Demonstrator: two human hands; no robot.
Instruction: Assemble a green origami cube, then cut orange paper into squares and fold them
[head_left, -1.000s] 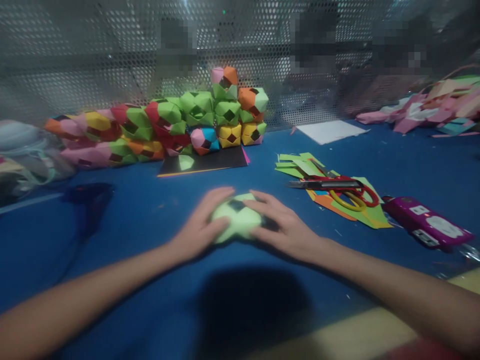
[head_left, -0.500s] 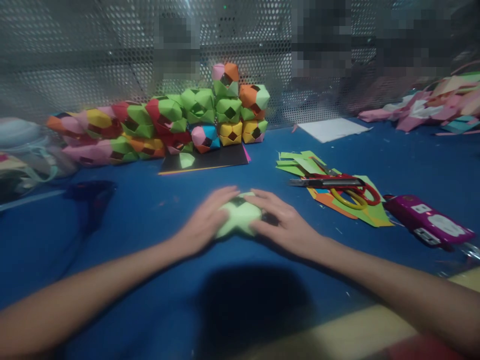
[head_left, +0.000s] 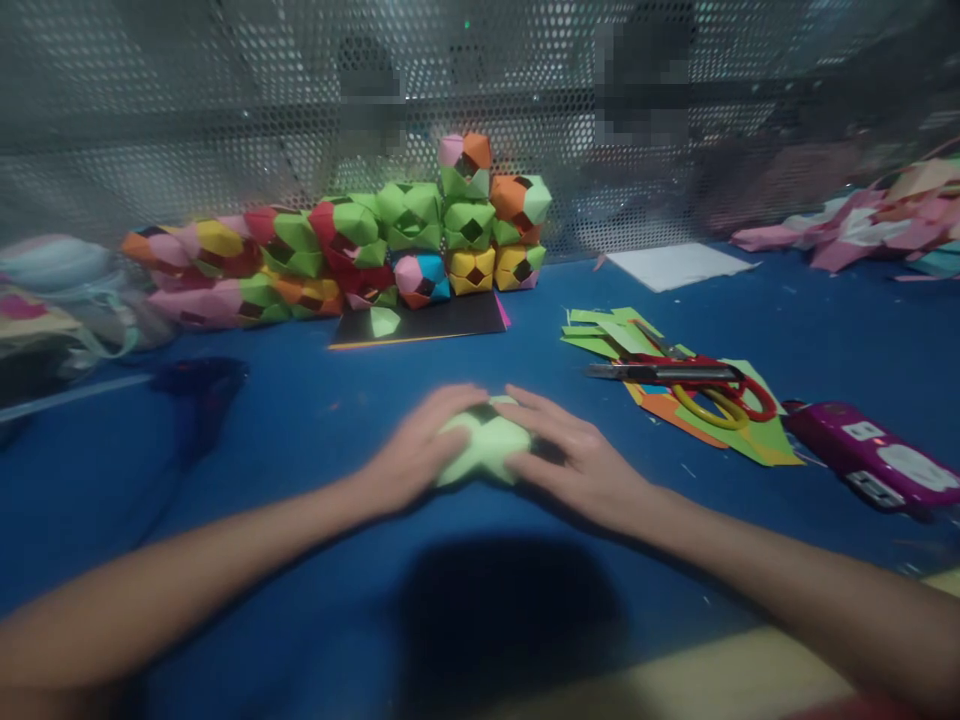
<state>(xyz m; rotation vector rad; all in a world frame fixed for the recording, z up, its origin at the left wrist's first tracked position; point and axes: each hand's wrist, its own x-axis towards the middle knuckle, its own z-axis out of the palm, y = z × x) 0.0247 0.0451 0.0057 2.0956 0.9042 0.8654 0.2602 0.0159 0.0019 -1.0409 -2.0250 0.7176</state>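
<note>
A pale green folded paper ball (head_left: 491,443) with dark openings sits at the middle of the blue table (head_left: 315,570). My left hand (head_left: 426,440) wraps its left side, thumb on the near face. From the right, my right hand (head_left: 574,450) clasps it, fingers over the top and thumb low on the near face. Both hands are closed round it, slightly blurred. Beyond them, a small pale green paper piece (head_left: 384,321) lies on a black sheet (head_left: 442,322). Similar paper balls (head_left: 409,215) in several colours are stacked behind that sheet.
To the right, a craft knife (head_left: 660,372) and scissors (head_left: 720,405) rest on green and orange paper scraps (head_left: 772,440), beside a purple case (head_left: 874,455). A white sheet (head_left: 679,266) and pink paper strips (head_left: 847,230) lie farther back. A dark glue gun (head_left: 199,390) lies left; perforated metal (head_left: 285,160) stands behind.
The view has shifted slightly, so the table's things appear a little farther right. Both hands still hold the paper ball, and the left thumb reaches a bit farther over its face.
</note>
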